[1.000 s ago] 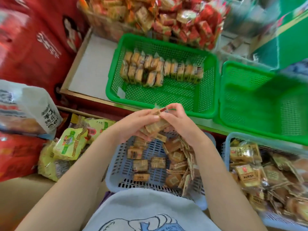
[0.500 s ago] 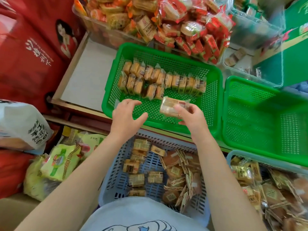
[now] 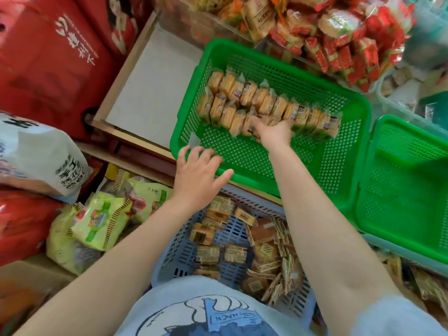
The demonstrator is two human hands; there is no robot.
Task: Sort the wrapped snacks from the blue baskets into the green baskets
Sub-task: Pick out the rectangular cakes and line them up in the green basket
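A green basket (image 3: 242, 161) stands in the middle with two rows of wrapped biscuit snacks (image 3: 244, 93) across its far half. My right hand (image 3: 275, 134) reaches into it and holds a wrapped snack against the right end of the nearer row; the hand hides most of that snack. My left hand (image 3: 198, 173) hovers with spread fingers over the basket's near left rim and holds nothing. Below my arms a blue basket (image 3: 174, 253) holds several loose wrapped snacks (image 3: 264, 251). A second green basket (image 3: 400, 190) lies to the right with nothing in it.
Another blue basket (image 3: 388, 246) of snacks shows at the lower right. Red cartons (image 3: 48, 57), a white bag (image 3: 36, 154) and yellow-green packets (image 3: 97, 221) crowd the left. A clear bin of red-wrapped snacks (image 3: 339, 32) stands behind the green baskets.
My right hand has carried the snack from above the blue basket forward into the green basket, down to the row. My left hand has let go and now hovers at the rim.
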